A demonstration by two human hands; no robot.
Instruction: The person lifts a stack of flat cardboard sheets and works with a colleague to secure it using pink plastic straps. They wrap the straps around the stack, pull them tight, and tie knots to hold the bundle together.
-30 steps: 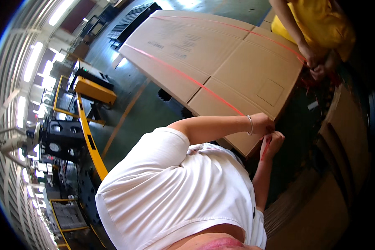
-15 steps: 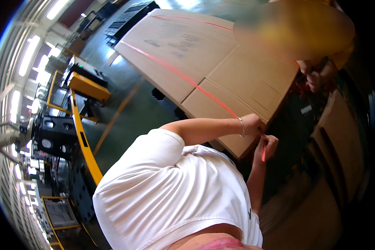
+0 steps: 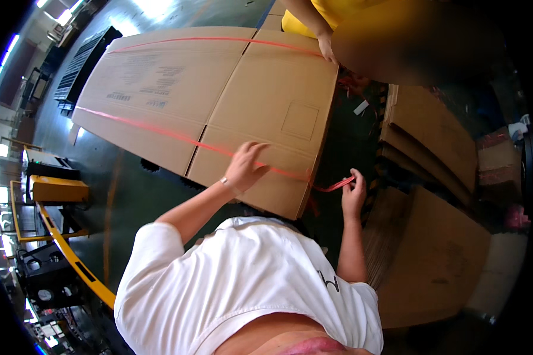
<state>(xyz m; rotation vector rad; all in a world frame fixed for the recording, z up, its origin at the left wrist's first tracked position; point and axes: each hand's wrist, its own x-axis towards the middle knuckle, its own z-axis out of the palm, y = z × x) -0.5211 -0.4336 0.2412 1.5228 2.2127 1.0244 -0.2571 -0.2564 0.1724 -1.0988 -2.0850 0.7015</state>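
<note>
A large stack of flat brown cardboard (image 3: 266,112) lies in front of me. Two red plastic straps cross it lengthwise, and the nearer strap (image 3: 160,131) passes beneath my left hand (image 3: 247,168). That hand is open, fingers apart, just over the cardboard near its front edge; whether it touches the strap I cannot tell. Beyond the right edge of the stack, my right hand (image 3: 354,192) pinches the loose red strap end (image 3: 333,186), which trails back to the stack's edge.
A co-worker's hand (image 3: 327,48) rests at the far right corner by the farther strap. More cardboard sheets (image 3: 435,133) and a cardboard stack (image 3: 438,260) stand to the right. A black slatted rack (image 3: 89,68) is at far left, near a yellow rail (image 3: 71,254).
My hands have parted: the left let go and moved left over the cardboard, while the right still holds the strap end. The view has turned, and the co-worker's hand is now on the corner.
</note>
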